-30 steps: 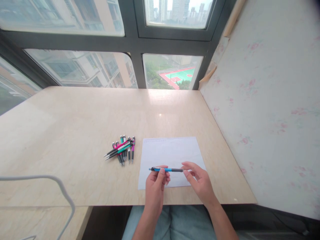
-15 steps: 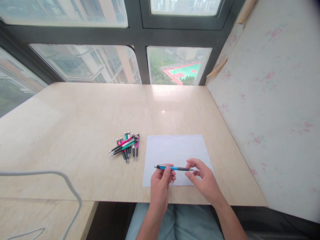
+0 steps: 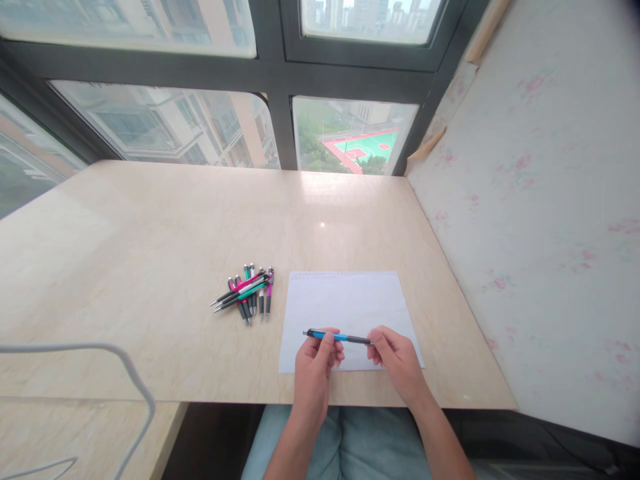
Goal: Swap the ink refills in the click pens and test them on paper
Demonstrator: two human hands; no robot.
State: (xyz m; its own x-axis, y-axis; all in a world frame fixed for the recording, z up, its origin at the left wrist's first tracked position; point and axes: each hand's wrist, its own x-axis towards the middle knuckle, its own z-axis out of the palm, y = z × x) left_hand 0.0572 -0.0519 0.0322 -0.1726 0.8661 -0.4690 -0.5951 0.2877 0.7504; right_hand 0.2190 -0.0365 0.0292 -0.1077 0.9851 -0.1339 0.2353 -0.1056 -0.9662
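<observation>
A blue pen (image 3: 340,337) with a dark grip lies level between my two hands, above the lower part of a white sheet of paper (image 3: 345,300). My left hand (image 3: 316,360) pinches the pen's blue barrel between thumb and fingers. At the tip end, my right hand (image 3: 397,360) is closed, thumb and fingers round the point, which they hide. Faint lines of writing run along the paper's top edge. To the left of the sheet is a loose pile of several pens (image 3: 246,293) in pink, green, white and purple, with dark grips.
The pale table (image 3: 150,247) reaches back to dark-framed windows (image 3: 280,80). A flower-patterned wall panel (image 3: 540,220) borders it on the right. A grey cable (image 3: 135,373) curves over the front left corner. My legs (image 3: 340,443) are below the front edge.
My right hand's fingers, apart around the pen tip before, have closed on it. The left hand keeps its hold on the barrel. The whole view has shifted slightly.
</observation>
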